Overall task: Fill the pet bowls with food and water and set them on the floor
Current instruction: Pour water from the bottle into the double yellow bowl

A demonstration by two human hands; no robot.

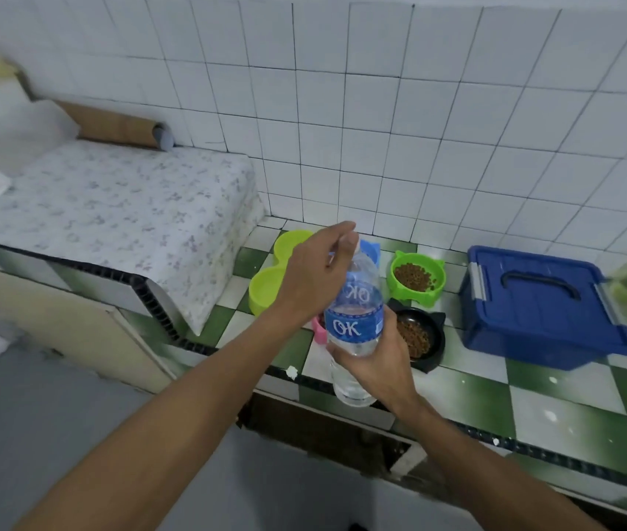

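Note:
My right hand (375, 362) grips a clear water bottle (356, 327) with a blue "OK" label, held upright above the counter's front edge. My left hand (317, 270) is curled over the bottle's top, fingers pinching its cap. Behind them on the green-and-white checkered counter (534, 400) stand a lime double bowl (271, 277) holding no food, a green bowl (417, 277) with kibble, and a black bowl (421, 335) with kibble. A pink bowl (318, 329) and a blue bowl (371, 249) are mostly hidden behind my hands and the bottle.
A blue lidded storage box (541, 304) with a black handle sits at the right on the counter. A floral-covered raised surface (112, 201) lies to the left. White tiled wall (419, 109) at the back; grey floor (36, 415) below left.

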